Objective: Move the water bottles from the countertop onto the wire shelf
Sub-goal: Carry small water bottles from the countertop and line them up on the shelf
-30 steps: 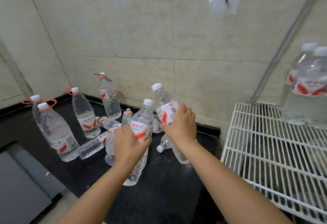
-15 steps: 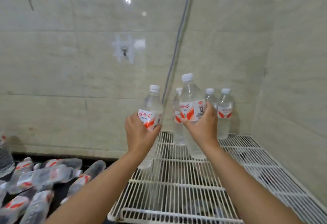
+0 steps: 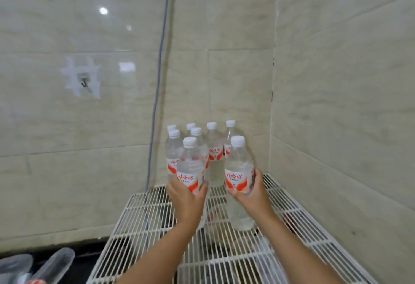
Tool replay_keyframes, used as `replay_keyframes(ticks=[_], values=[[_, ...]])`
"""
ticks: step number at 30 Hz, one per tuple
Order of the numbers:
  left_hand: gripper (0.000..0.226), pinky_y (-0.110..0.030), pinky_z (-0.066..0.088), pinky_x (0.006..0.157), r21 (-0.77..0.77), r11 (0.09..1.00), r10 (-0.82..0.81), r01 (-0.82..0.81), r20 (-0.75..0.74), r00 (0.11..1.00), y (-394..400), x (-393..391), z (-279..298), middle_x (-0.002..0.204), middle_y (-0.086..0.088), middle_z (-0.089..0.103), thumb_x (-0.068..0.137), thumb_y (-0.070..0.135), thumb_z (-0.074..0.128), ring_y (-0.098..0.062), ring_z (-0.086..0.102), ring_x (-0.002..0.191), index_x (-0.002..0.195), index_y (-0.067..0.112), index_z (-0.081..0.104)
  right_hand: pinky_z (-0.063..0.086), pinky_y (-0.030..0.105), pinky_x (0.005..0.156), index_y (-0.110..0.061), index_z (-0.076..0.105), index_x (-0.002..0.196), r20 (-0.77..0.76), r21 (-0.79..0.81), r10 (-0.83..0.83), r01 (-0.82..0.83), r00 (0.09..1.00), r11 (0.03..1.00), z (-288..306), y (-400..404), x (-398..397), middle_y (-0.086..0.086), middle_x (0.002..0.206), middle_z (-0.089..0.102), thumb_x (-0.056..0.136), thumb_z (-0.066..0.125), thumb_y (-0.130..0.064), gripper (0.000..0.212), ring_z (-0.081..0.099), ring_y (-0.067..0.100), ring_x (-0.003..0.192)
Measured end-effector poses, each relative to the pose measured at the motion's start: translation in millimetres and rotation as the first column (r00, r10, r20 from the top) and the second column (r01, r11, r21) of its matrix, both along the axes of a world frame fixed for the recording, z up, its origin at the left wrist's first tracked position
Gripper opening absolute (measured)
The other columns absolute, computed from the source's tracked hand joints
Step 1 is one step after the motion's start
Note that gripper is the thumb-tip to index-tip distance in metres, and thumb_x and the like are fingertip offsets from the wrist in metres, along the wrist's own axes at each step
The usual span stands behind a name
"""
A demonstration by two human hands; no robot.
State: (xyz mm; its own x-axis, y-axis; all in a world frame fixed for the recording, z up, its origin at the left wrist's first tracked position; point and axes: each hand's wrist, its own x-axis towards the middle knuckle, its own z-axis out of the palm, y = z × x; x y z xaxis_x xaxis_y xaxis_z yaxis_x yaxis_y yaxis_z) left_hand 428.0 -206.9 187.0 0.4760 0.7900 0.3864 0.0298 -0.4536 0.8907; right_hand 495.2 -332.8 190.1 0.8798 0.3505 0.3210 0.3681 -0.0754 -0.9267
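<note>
The wire shelf (image 3: 298, 214) carries a cluster of bottles (image 3: 213, 149) standing at its back corner. Just in front, each hand clamps one upright bottle at the label: left hand (image 3: 187, 200) on the left bottle (image 3: 189, 171), right hand (image 3: 252, 194) on the right bottle (image 3: 239, 167) (bases apparently near the wires). More bottles (image 3: 54, 263) lie on the countertop.

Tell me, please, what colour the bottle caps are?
White, as on the right-hand bottle's cap; the head view shows it.

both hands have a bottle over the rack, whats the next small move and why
Probably lower both and let go. The left hand and right hand each grip an upright bottle over the wire shelf, just in front of the standing cluster, with open rack beneath them.
</note>
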Motion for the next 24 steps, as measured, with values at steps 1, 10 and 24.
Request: replay_keyframes(ticks=[1,10,24], values=[[0.084,-0.038,0.034,0.102,-0.016,1.000,0.015,-0.015,-0.002,1.000,1,0,0,0.132,-0.019,0.030,0.073,0.021,0.076,-0.031,0.032,0.123,0.136,-0.002,0.024,0.041,0.024,0.090,-0.012,0.028,0.135,-0.014,-0.002,0.021,-0.021,1.000,1.000,2,-4,0,0.007,0.133,0.047,0.072,0.076,-0.009,0.079,0.051,0.013,0.106],[0.085,-0.036,0.028,0.107,0.081,0.997,0.021,-0.014,-0.089,0.996,8,-14,16,0.136,-0.014,0.030,0.074,0.031,0.074,-0.027,0.028,0.129,0.138,0.005,0.023,0.036,0.030,0.101,-0.011,0.018,0.142,0.143,-0.160,-0.142,0.165,0.980,0.973,27,-11,-13,0.010,0.141,0.035,0.067,0.080,-0.020,0.098,0.039,0.023,0.127],[0.075,-0.030,0.044,0.064,0.347,0.934,-0.019,0.091,-0.205,0.979,18,-17,50,0.103,-0.006,0.064,0.076,0.039,0.070,-0.019,0.059,0.079,0.135,0.020,0.028,0.038,0.030,0.095,0.000,0.028,0.137,0.344,-0.064,-0.420,0.467,0.840,0.882,26,17,1,0.020,0.134,0.035,0.074,0.074,-0.017,0.079,0.040,0.031,0.120]])
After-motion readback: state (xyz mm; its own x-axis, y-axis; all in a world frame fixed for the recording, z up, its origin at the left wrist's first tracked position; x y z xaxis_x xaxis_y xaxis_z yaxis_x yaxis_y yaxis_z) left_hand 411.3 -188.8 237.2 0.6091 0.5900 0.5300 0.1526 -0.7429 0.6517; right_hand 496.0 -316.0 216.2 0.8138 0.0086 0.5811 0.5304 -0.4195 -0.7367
